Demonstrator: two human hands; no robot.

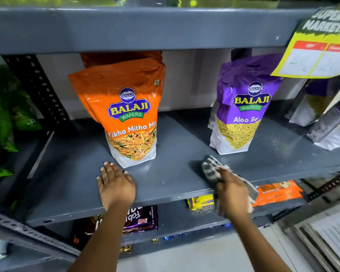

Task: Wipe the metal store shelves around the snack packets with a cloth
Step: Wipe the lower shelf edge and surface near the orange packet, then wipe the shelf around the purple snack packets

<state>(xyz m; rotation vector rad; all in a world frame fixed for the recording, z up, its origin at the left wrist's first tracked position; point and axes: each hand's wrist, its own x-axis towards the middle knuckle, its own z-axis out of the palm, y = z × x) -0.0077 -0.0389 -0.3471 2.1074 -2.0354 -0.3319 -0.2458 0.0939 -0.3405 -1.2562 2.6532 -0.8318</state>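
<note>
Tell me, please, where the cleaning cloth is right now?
In the head view, the cloth is bunched in the right hand, on the grey shelf just in front of the purple Aloo Sev packet.

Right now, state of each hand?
Left hand: open, palm flat on the grey shelf, holding nothing.
Right hand: closed on the striped cloth, pressing it to the shelf.
</note>
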